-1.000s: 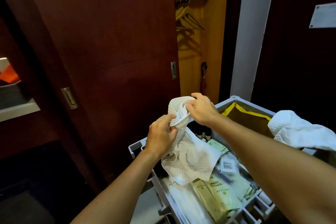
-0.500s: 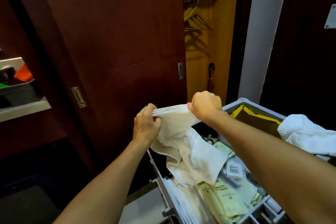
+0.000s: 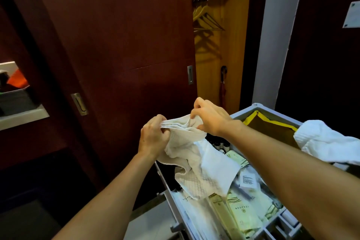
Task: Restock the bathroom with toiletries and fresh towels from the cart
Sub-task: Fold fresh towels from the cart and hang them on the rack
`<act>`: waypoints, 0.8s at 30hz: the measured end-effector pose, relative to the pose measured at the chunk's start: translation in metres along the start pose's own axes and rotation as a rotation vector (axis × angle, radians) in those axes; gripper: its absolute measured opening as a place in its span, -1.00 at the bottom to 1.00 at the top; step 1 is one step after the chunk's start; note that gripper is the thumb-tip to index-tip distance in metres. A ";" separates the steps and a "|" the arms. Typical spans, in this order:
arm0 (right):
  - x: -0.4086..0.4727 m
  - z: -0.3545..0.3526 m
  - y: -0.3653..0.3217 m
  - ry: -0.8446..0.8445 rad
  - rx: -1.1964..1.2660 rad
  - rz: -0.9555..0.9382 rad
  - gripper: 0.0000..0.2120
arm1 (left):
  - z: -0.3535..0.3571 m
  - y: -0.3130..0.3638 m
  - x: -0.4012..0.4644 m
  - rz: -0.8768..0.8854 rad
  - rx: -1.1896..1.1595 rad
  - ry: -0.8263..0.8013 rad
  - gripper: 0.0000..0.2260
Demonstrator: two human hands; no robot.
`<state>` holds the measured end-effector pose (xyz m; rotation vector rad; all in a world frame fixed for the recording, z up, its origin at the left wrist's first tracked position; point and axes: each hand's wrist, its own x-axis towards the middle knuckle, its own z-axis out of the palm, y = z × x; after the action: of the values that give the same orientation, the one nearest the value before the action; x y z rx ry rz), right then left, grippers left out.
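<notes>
A white waffle-weave towel [image 3: 196, 167] hangs over the grey cart [image 3: 266, 108]. My left hand [image 3: 153, 136] grips the towel's bunched top edge on the left. My right hand [image 3: 209, 117] pinches the same edge a little to the right, fingers curled into the cloth. The rest of the towel droops down over the cart's tray of toiletries [image 3: 241, 208]: pale yellow-green packets, sachets and small dark bottles.
Another white towel [image 3: 327, 142] lies over the cart's right side, beside a brown bag with yellow trim [image 3: 270, 124]. A dark wooden sliding door [image 3: 116, 54] stands ahead; an open closet with hangers [image 3: 206, 17] and an umbrella [image 3: 223, 87] lies behind. A ledge [image 3: 21, 117] sits at left.
Both hands moved from a crumpled hold to gripping the towel's top edge; after stretching it apart they have come closer together. The view shifted slightly.
</notes>
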<state>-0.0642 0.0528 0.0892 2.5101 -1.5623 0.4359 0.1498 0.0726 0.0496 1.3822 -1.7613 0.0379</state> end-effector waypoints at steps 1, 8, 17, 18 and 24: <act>0.001 0.001 0.000 0.013 -0.012 0.010 -0.65 | -0.001 -0.001 0.000 0.001 -0.006 0.004 -0.85; 0.000 0.002 0.000 0.021 -0.005 0.064 -0.86 | -0.004 -0.005 -0.004 0.003 -0.001 -0.011 -0.86; 0.014 -0.014 -0.014 0.079 0.073 0.327 -0.78 | -0.008 0.007 0.015 -0.075 0.077 -0.029 -0.85; 0.013 -0.014 -0.014 0.065 0.086 0.291 -0.77 | -0.008 0.006 0.016 -0.092 0.081 -0.042 -0.85; 0.006 -0.007 -0.005 -0.109 0.181 0.103 -0.82 | -0.013 -0.009 0.022 -0.333 -0.007 0.019 -0.87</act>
<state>-0.0583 0.0523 0.0981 2.6349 -1.7735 0.4814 0.1645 0.0593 0.0673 1.6464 -1.4942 -0.1347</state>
